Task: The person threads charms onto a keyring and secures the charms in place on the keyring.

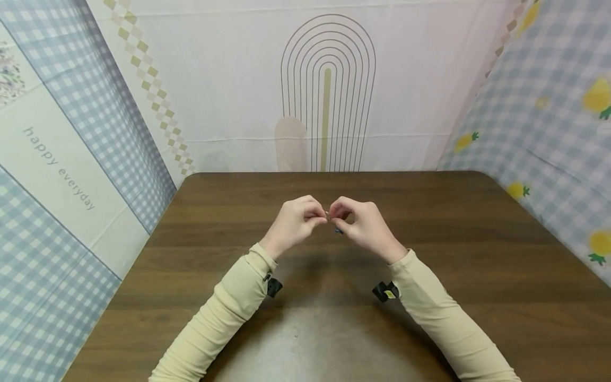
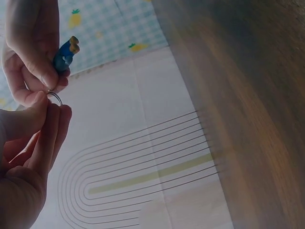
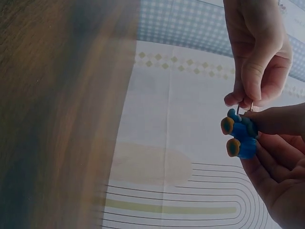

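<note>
Above the table, my left hand (image 1: 295,225) and right hand (image 1: 364,225) meet fingertip to fingertip. Between thumb and fingers the left hand pinches a thin metal ring (image 2: 56,97), like a key ring; part of it is hidden by the fingertips. A small blue figurine (image 3: 244,138) with two orange-ended legs is in the right hand's grip, its upper part covered by thumb and fingers. In the right wrist view the ring's metal (image 3: 238,109) runs close to the figurine; whether they are joined I cannot tell.
A brown wooden table (image 1: 238,276) spreads under both arms. A white printed cloth (image 1: 229,90) hangs behind its far edge, with checked cloths (image 1: 520,122) at the sides. Each wrist carries a small black camera (image 1: 274,287).
</note>
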A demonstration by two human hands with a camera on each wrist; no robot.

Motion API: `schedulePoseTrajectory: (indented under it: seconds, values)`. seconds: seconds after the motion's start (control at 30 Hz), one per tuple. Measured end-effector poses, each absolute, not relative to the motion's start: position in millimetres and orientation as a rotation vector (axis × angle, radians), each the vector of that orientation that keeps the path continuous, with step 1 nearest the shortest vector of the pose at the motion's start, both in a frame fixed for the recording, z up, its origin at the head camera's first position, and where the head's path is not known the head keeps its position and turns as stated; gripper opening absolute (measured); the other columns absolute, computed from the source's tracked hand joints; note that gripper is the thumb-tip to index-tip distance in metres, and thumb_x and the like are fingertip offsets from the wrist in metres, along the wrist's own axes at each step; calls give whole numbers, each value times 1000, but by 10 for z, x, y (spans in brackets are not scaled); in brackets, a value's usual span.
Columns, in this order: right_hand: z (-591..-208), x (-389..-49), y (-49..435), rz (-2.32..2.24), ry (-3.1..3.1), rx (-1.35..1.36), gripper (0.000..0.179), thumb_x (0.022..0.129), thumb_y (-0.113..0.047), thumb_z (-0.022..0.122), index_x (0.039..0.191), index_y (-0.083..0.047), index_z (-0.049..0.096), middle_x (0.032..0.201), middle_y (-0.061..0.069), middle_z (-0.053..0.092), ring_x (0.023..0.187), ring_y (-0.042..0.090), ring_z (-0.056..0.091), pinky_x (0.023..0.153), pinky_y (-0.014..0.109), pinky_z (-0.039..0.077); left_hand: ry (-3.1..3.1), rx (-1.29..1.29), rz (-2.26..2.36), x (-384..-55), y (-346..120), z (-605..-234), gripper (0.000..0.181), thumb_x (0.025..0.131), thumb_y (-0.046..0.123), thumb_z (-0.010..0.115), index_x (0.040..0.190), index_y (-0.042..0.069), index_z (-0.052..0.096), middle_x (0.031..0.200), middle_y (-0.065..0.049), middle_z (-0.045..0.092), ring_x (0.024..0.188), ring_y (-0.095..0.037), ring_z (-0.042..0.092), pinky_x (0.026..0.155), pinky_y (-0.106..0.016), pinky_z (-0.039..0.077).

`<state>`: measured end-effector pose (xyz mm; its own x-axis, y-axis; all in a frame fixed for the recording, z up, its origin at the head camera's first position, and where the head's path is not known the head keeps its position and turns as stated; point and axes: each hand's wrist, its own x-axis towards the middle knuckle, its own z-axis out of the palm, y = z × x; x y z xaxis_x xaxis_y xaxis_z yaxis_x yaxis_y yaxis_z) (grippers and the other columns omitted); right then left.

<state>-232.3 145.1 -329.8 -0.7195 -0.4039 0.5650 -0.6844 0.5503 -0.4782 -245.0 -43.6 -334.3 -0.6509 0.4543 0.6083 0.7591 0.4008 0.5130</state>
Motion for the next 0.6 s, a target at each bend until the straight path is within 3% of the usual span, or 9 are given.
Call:
schedulePoseTrajectory:
  seconds: [0.43, 0.6]
  values:
    - [-3273, -2288, 1441, 1008, -2463, 864, 13, 82, 3, 69, 90, -7, 66, 78, 4, 70, 69, 11, 63, 62, 29, 54, -2255, -1100, -1004, -2440, -417, -3366, 7, 81, -2, 73, 77, 1, 68, 82, -7, 66, 76, -16, 67, 71, -20, 57]
    - [-3271, -2285, 1425, 991, -2454, 835, 13, 81, 3, 68, 88, -7, 66, 76, 3, 69, 67, 10, 61, 58, 22, 49, -2235, -1119, -926, -2427, -408, -3357, 7, 81, -1, 74, 77, 1, 69, 82, -6, 66, 75, -15, 67, 70, -22, 57]
